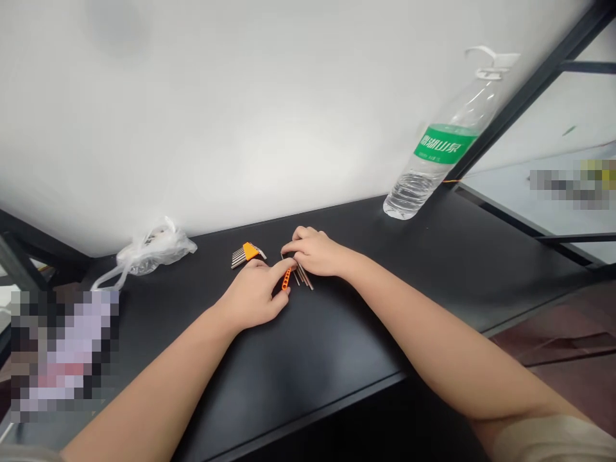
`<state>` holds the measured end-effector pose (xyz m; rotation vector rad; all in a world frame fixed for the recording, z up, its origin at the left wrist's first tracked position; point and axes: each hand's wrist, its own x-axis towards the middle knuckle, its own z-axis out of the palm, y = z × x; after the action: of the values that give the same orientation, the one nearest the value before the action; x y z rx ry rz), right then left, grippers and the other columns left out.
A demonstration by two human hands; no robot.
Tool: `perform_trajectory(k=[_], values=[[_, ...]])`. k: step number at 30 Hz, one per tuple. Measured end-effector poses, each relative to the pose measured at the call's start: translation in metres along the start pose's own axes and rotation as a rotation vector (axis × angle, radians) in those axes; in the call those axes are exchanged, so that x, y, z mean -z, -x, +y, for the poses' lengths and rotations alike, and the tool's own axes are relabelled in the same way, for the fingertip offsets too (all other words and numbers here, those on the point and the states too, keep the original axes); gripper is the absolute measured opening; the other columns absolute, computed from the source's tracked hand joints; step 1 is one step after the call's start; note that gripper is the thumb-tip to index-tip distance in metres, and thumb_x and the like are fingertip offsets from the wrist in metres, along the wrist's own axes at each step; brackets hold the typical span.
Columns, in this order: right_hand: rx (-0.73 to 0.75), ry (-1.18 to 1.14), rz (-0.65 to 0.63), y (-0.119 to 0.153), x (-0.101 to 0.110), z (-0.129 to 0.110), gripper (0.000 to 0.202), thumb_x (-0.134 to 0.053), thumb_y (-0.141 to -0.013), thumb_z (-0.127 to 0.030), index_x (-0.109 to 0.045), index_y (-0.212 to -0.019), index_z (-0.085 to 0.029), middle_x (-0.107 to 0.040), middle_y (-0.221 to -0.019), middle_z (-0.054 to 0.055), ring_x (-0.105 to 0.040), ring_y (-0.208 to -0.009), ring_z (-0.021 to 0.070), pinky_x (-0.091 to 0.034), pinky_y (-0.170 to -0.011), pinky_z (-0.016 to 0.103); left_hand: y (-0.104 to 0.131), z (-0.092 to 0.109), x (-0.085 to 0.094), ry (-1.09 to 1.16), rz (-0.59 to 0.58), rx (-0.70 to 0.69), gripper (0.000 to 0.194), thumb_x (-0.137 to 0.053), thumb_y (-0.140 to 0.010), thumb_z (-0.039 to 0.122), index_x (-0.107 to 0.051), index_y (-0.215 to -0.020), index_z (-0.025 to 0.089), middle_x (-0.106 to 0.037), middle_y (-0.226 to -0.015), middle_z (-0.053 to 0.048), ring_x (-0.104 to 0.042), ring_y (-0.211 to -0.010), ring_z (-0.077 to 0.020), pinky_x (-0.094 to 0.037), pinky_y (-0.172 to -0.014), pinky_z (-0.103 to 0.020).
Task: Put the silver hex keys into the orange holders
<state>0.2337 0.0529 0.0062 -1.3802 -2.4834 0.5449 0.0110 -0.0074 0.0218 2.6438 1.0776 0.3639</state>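
Note:
My left hand [255, 292] is closed on an orange hex key holder [286, 280], a strip with a row of holes that sticks out between thumb and fingers. Just right of it, several loose metal hex keys [304, 278] jut out from beneath my right hand [317, 252]. That hand's fingers are bent over the keys, and its fingertips come close to the left hand; the exact grip is partly hidden. Behind the left hand, a second orange holder [249, 251] full of hex keys lies on the black tabletop [308, 359].
A large water bottle [445, 144] with a green label stands at the back right by the wall. At the back left lies a tied clear plastic bag [156, 249]. Black metal frame bars [534, 96] border the table on both sides.

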Motion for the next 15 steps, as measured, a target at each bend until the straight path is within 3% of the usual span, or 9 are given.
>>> perform_trajectory(k=[4, 9, 13, 15], values=[[0.035, -0.077, -0.018, 0.002, 0.003, 0.005, 0.041, -0.046, -0.093, -0.014, -0.079, -0.108, -0.032, -0.061, -0.118, 0.006, -0.057, -0.113, 0.0257, -0.045, -0.101, 0.044, -0.001, -0.001, -0.001, 0.005, -0.012, 0.003, 0.048, -0.05, -0.098, 0.029, -0.052, -0.146, 0.024, -0.063, -0.07, 0.001, -0.062, -0.073, -0.0219, -0.047, -0.1, -0.044], [0.03, -0.08, 0.119, 0.007, 0.011, 0.013, 0.042, -0.049, -0.09, -0.011, -0.074, -0.119, -0.027, -0.062, -0.126, 0.006, -0.062, -0.103, 0.0209, -0.049, -0.095, 0.036, 0.0, -0.001, -0.002, 0.032, 0.014, 0.014, 0.046, -0.045, -0.1, 0.026, -0.049, -0.146, 0.024, -0.064, -0.072, 0.002, -0.064, -0.075, -0.0219, -0.048, -0.098, -0.041], [-0.108, 0.071, 0.266, 0.021, 0.036, 0.035, 0.028, -0.054, -0.088, -0.013, -0.074, -0.106, -0.022, -0.068, -0.112, 0.008, -0.064, -0.094, 0.0221, -0.05, -0.088, 0.035, 0.0, -0.001, -0.002, 0.017, 0.04, 0.061, 0.046, -0.046, -0.101, 0.03, -0.046, -0.146, 0.024, -0.069, -0.076, 0.0, -0.067, -0.082, -0.0243, -0.05, -0.092, -0.04], [-0.22, 0.163, 0.23, 0.031, 0.051, 0.051, 0.023, -0.06, -0.084, -0.013, -0.074, -0.099, -0.022, -0.07, -0.103, 0.008, -0.064, -0.089, 0.0225, -0.049, -0.084, 0.035, -0.001, -0.002, -0.003, 0.008, 0.028, 0.074, 0.045, -0.047, -0.102, 0.032, -0.046, -0.146, 0.025, -0.071, -0.076, 0.0, -0.068, -0.084, -0.0249, -0.05, -0.092, -0.04]])
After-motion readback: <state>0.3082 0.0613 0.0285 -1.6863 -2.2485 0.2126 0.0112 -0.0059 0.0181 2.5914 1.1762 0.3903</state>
